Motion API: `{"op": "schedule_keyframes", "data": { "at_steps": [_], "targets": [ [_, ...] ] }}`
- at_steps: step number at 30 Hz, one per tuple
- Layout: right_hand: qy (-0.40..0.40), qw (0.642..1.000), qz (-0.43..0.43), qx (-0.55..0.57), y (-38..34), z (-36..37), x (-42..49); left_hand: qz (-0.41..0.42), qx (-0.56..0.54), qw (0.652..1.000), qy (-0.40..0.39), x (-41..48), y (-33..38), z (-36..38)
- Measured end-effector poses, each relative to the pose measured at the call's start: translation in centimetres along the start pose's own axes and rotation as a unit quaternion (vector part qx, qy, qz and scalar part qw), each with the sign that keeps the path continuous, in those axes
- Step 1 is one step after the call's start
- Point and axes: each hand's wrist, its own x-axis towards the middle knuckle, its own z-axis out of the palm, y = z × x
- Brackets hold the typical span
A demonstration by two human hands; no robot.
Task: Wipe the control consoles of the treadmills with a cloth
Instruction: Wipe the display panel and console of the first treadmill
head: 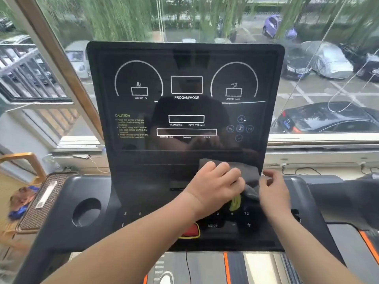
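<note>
Red button (190, 230) nearest, on the console's lower panel. Above it, left hand (215, 186) clamped over a grey cloth (248, 173) with fingers curled; right hand (275, 189) pinches the cloth's right edge. Cloth lies against the lower right of the treadmill console (184, 107), under the dark display. Cup holder (86, 212) to the left. Beyond the window, parked cars (328, 119).

Console panel (184, 111): glossy black, smooth, reflective. Surrounding tray (61, 201): matt grey plastic. Cloth (249, 177): soft grey fabric, matt finish.
</note>
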Motion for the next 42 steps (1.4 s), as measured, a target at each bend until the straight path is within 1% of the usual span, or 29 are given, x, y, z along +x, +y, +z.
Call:
{"op": "schedule_keyframes", "data": {
  "at_steps": [2, 3, 5, 8, 11, 13, 16, 19, 21, 23, 27, 31, 33, 35, 38, 39, 40, 42],
  "targets": [
    [-0.01, 1.0, 0.004, 0.007, -1.5, 1.5, -1.1, 0.029, 0.02, 0.997, -0.075, -2.2, -2.7, 1.8],
    [-0.022, 1.0, 0.003, 0.011, -2.0, 2.3, -1.6, 0.033, 0.019, 0.994, -0.1, -3.3, -3.9, 2.5],
    [-0.042, 0.999, 0.001, 0.014, -3.0, 3.8, -2.2, 0.022, 0.001, 0.992, -0.121, -4.8, -5.4, 2.9],
    [-0.075, 0.997, -0.006, -0.003, -4.0, 5.5, -2.5, -0.012, 0.001, 0.994, -0.104, -6.0, -6.3, 2.3],
    [-0.098, 0.995, 0.003, -0.014, -4.8, 7.0, -2.6, -0.074, -0.002, 0.995, -0.065, -8.2, -8.4, 1.0],
    [-0.093, 0.996, 0.004, -0.016, -5.0, 7.5, -2.6, -0.102, 0.0, 0.993, -0.058, -10.1, -10.3, -0.1],
    [-0.078, 0.996, -0.001, -0.035, -4.9, 7.4, -3.0, -0.141, -0.012, 0.987, -0.075, -13.5, -12.5, -1.6],
    [-0.028, 0.992, -0.037, -0.114, -4.5, 7.2, -3.5, -0.196, -0.025, 0.976, -0.094, -15.4, -13.7, -2.4],
    [0.005, 0.989, -0.066, -0.136, -4.1, 6.9, -3.8, -0.222, -0.042, 0.967, -0.116, -15.0, -13.6, -2.6],
    [0.014, 0.986, -0.086, -0.14, -3.5, 6.4, -4.2, -0.227, -0.056, 0.965, -0.117, -13.5, -12.9, -2.4],
    [-0.007, 0.985, -0.099, -0.144, -2.3, 5.4, -4.8, -0.19, -0.069, 0.974, -0.103, -7.7, -9.2, -0.1],
    [-0.048, 0.977, -0.109, -0.176, -1.1, 4.3, -4.6, -0.163, -0.082, 0.976, -0.116, -1.2, -3.7, 1.8],
    [-0.058, 0.972, -0.113, -0.195, -0.8, 3.9, -4.3, -0.16, -0.081, 0.975, -0.128, 0.2, -2.6, 2.0],
    [-0.039, 0.976, -0.118, -0.177, -1.4, 3.6, -4.2, -0.18, -0.08, 0.971, -0.137, -0.3, -3.2, 1.8],
    [0.009, 0.985, -0.143, -0.097, -3.6, 4.2, -4.5, -0.234, -0.082, 0.954, -0.168, -3.1, -5.9, 0.8],
    [0.012, 0.984, -0.157, -0.08, -4.4, 4.6, -4.6, -0.25, -0.078, 0.949, -0.176, -4.3, -6.9, 0.3],
    [-0.002, 0.986, -0.153, -0.062, -5.2, 5.2, -4.9, -0.262, -0.071, 0.945, -0.181, -5.5, -7.9, -0.2],
    [-0.06, 0.991, -0.118, -0.019, -6.5, 6.4, -5.3, -0.279, -0.046, 0.94, -0.191, -8.3, -10.0, -1.7]
  ]
}}
